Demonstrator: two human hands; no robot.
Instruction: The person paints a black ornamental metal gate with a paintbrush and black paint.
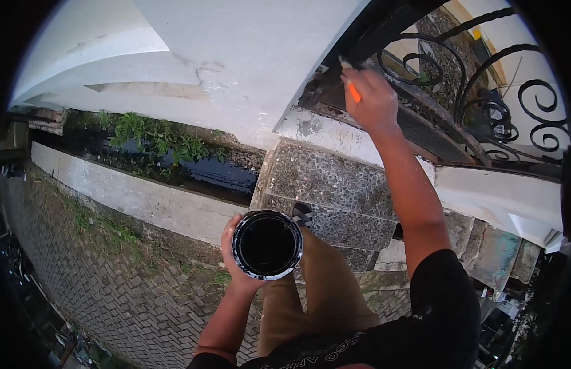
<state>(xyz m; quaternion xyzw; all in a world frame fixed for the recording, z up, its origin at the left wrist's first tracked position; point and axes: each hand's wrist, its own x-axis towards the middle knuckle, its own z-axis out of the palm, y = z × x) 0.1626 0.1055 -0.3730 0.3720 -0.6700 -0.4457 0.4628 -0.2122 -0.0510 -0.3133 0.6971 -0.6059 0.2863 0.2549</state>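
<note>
My left hand point(233, 258) is wrapped round the side of an open paint can point(267, 245). Black paint fills the can's inside, and paint smears mark its rim. Up at the gate, my right hand point(370, 101) grips a paintbrush with an orange handle point(354, 93). The brush's pale tip point(344, 62) is right at the dark frame of the metal gate point(334, 83), close to the white wall. Black scrollwork point(420, 61) curls across the gate to the right of this hand.
A white wall point(205, 37) rises on the left, above a water-filled ditch point(218, 175) with green plants point(153, 138). Pebbled slabs point(334, 178) lie below the gate, with my sandalled foot point(302, 214) on them. A concrete kerb point(131, 190) borders brick paving point(131, 289).
</note>
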